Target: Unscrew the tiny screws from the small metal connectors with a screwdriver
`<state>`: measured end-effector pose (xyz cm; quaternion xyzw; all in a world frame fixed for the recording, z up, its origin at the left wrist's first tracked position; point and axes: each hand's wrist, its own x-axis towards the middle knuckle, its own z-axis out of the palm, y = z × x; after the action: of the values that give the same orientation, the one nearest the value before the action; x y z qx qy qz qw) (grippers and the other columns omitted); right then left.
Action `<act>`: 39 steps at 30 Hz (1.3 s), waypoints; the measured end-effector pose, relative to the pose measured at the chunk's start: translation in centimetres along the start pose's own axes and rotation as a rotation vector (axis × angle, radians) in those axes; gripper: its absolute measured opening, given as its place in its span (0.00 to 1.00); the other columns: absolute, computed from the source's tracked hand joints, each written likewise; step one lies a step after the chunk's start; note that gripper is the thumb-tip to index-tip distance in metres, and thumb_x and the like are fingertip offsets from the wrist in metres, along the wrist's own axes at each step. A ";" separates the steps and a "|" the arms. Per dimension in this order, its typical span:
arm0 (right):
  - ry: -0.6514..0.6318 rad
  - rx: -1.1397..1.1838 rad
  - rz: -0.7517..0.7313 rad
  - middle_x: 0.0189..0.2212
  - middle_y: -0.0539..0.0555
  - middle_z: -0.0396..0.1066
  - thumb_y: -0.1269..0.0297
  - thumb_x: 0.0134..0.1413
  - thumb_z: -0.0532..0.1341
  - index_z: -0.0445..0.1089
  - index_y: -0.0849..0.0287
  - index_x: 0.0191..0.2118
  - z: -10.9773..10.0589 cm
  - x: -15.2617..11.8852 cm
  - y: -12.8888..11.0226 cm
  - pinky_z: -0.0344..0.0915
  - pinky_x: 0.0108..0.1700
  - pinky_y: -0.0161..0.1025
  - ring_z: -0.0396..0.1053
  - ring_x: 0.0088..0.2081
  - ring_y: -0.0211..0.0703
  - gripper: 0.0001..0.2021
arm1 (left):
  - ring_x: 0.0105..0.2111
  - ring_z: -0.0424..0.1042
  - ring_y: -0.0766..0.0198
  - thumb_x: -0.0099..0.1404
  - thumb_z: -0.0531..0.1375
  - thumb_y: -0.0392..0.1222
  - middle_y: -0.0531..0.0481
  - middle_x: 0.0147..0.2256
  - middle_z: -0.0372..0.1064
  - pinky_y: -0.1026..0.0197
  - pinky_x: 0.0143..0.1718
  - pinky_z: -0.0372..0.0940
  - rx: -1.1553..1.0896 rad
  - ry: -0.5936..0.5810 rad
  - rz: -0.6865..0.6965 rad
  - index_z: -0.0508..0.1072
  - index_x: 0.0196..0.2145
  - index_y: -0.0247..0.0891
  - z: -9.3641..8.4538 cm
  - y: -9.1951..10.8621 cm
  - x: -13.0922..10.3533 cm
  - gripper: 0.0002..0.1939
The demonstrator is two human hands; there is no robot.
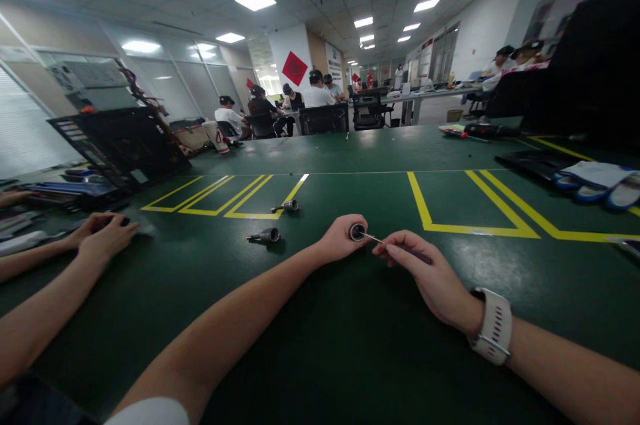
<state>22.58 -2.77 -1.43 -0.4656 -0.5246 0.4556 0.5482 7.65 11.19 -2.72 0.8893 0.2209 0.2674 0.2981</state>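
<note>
My left hand point(340, 238) is closed around a small round metal part point(357, 232), its dark hollow end facing my right hand. Between the thumb and fingers of my right hand point(417, 261) is a slim screwdriver point(417, 253) with a dark handle. Its thin shaft points left, and the tip reaches the opening of the metal part; how deep it goes I cannot tell. To the left on the green table lie two similar metal parts, a nearer one point(270, 235) and a farther one point(291, 206), each with a wide cylinder and a narrow stem.
Yellow tape outlines point(480, 230) mark the green table point(320, 151). White-and-blue gloves point(600, 178) lie at the right, a power tool point(485, 129) farther back. A co-worker's hands point(107, 231) work at the left, near a black frame point(120, 145). More people sit beyond.
</note>
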 end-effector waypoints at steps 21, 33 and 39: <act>-0.029 0.380 0.155 0.36 0.54 0.74 0.61 0.51 0.59 0.70 0.57 0.32 -0.7 0.9 0.5 0.60 0.44 0.43 0.68 0.40 0.44 0.06 | 0.24 0.58 0.70 0.54 0.61 0.44 0.56 0.23 0.58 0.67 0.26 0.55 -0.003 -0.014 -0.013 0.62 0.23 0.35 0.0 0.1 0.0 0.12; -0.036 0.294 0.151 0.40 0.54 0.73 0.60 0.52 0.59 0.71 0.57 0.33 -0.3 0.8 0.3 0.60 0.43 0.43 0.67 0.42 0.45 0.07 | 0.24 0.60 0.70 0.54 0.57 0.37 0.55 0.23 0.60 0.66 0.28 0.55 0.154 -0.081 0.082 0.64 0.23 0.35 -0.1 0.5 0.1 0.05; -0.013 0.337 0.166 0.38 0.55 0.74 0.62 0.51 0.59 0.71 0.58 0.32 -0.5 0.8 0.3 0.59 0.44 0.43 0.67 0.40 0.44 0.06 | 0.24 0.58 0.70 0.55 0.59 0.41 0.56 0.22 0.59 0.66 0.27 0.54 0.160 -0.036 0.032 0.63 0.23 0.35 0.0 0.4 0.1 0.09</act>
<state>23.12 -1.95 -1.60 -0.4056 -0.4042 0.5838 0.5756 7.83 10.97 -2.46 0.9184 0.2217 0.2377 0.2258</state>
